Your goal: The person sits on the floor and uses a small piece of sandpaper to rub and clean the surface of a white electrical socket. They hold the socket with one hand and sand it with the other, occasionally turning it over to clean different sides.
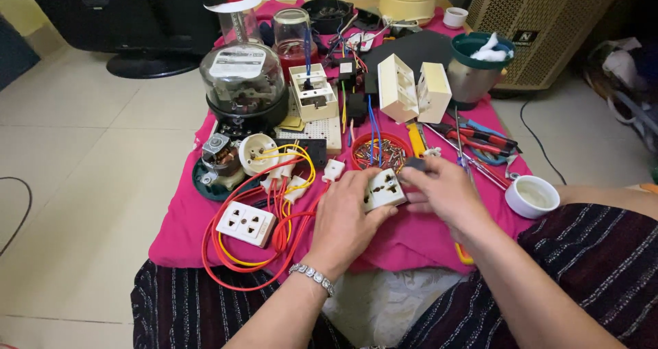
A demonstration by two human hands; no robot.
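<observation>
While a pink cloth (418,236) spread on the tiled floor (89,157) is crowded with electrical parts, a white socket module (384,189) is held at its near middle, between both hands. The glass-domed meter (243,82) and white switch boxes (414,89) are seen farther back, well apart. Coiled red and yellow wires (260,250) and a double socket plate (246,223) lie just left of the left hand (346,219), which is closed around the module's left side. The right hand (444,193) is curled at its right edge, fingertips pinching a small dark part (413,164). Open cloth is left only nearest the lap; a white cup (532,196) stands to the right.
</observation>
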